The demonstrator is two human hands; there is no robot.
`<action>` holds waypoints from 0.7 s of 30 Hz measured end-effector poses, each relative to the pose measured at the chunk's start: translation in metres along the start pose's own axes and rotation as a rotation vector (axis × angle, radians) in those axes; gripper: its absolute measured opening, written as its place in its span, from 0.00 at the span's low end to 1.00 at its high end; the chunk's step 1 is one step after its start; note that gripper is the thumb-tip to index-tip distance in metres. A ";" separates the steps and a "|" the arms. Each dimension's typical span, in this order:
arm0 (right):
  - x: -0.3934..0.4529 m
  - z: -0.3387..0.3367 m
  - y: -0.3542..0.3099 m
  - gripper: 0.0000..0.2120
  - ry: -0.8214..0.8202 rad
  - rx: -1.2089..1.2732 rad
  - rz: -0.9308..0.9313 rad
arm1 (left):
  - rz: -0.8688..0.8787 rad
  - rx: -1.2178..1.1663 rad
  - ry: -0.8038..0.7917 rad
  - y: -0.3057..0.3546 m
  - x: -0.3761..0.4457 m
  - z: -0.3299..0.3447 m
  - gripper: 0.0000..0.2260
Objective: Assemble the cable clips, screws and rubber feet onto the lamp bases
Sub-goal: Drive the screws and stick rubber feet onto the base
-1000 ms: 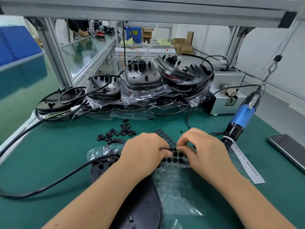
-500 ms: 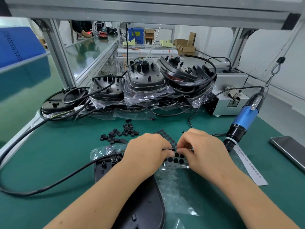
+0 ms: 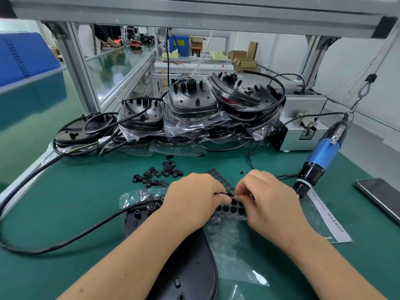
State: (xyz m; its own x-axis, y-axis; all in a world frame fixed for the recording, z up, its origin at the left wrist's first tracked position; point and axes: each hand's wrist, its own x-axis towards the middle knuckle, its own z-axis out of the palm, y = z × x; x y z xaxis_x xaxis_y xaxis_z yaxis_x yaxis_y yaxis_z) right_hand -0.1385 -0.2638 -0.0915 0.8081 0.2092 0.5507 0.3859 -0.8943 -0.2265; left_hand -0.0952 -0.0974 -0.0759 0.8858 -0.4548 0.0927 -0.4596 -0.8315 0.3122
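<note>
Left of both hands, a loose scatter of black cable clips [image 3: 159, 174], roughly fifteen, waits within reach. One lamp base [image 3: 173, 256] lies under the left forearm. The left hand [image 3: 192, 198] and right hand [image 3: 266, 202] meet fingertip to fingertip, pinching something small and dark above the sheet of rubber feet [image 3: 232, 207], probably peeling one foot. Right of them hangs one blue electric screwdriver [image 3: 320, 156].

Matt green rubber-like mat [image 3: 65, 204] covering the bench. Black moulded-plastic lamp base [image 3: 186, 263], smooth with a soft sheen. Stacked black plastic lamp bases [image 3: 190, 105] in glossy, crinkled clear film. Small matt black plastic cable clips [image 3: 159, 175]. Matt black round rubber feet [image 3: 232, 210] on a shiny transparent backing sheet [image 3: 236, 252]. Blue-and-black electric screwdriver [image 3: 322, 156], satin finish. Brushed grey aluminium frame post [image 3: 75, 66]. Glossy dark glass-faced phone [image 3: 381, 197].
</note>
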 end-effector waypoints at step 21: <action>0.002 -0.012 -0.067 0.10 -0.615 1.050 0.728 | -0.200 -0.144 0.301 -0.068 -0.045 -0.042 0.09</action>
State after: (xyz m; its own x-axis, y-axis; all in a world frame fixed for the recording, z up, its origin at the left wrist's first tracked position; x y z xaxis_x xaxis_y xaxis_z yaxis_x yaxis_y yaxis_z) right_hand -0.1676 -0.2084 -0.0660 0.9238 0.2154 -0.3167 -0.2680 -0.2271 -0.9363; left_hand -0.1006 -0.0071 -0.0616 0.9461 -0.1567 0.2836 -0.2814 -0.8313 0.4793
